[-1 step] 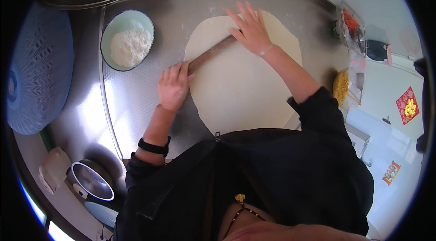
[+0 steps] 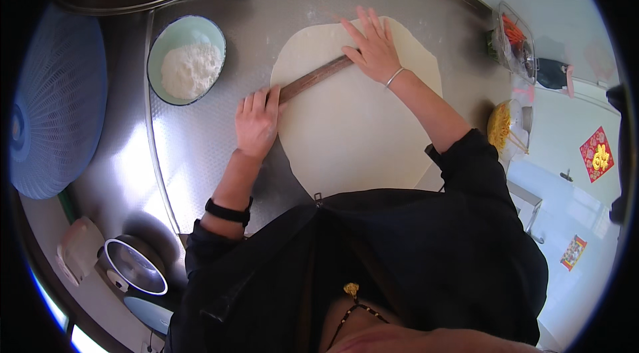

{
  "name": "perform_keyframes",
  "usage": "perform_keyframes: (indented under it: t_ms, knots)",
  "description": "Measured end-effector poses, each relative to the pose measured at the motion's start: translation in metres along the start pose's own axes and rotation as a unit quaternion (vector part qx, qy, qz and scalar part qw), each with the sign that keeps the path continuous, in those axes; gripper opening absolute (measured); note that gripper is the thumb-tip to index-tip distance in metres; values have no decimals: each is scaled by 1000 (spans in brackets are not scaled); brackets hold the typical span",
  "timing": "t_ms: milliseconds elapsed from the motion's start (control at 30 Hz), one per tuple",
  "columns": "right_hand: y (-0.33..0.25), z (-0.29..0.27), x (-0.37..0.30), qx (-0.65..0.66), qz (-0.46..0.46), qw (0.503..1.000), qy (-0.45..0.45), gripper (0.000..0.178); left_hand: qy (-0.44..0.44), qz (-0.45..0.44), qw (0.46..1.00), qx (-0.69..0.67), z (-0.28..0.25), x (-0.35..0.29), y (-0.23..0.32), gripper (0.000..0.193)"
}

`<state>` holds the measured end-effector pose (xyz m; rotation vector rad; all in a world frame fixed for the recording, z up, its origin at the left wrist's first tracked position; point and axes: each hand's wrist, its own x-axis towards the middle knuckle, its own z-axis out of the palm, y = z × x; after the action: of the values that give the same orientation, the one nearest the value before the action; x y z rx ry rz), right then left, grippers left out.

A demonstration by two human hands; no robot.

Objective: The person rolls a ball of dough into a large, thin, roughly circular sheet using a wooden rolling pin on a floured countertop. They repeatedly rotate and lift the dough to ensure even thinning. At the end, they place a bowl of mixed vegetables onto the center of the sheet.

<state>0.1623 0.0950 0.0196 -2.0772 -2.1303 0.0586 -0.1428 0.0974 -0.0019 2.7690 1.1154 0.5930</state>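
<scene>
A large, thin round sheet of dough is spread on the metal worktop. A dark wooden rolling pin lies slantwise across its far left part. My left hand is closed over the pin's near left end, at the dough's edge. At the pin's far end is my right hand, its fingers spread out flat over the dough and its thumb side against the wood. Left of the dough stands a pale green bowl with white flour in it.
A blue woven basket or cover and a dark round pan sit at the left and far left. A metal bowl is at the near left. On the right stand a basket of vegetables and a bowl of yellow strips.
My right hand has shifted slightly right and nearer, with its fingers still spread. My left hand and the rolling pin have moved a little to the right.
</scene>
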Motion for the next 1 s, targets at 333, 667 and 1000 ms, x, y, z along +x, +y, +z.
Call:
perform_keyframes:
  t_ms: [333,667,1000]
  knots:
    - [56,61,132,67,131,958,247,45,24,-25,998,54,30,65,-33,42]
    - [64,23,4,-17,69,997,-32,71,34,108,993,-37,52,117,-22,44]
    - [-38,-7,-131,182,-36,972,-144,77,-193,126,973,0,-23,63,9,68]
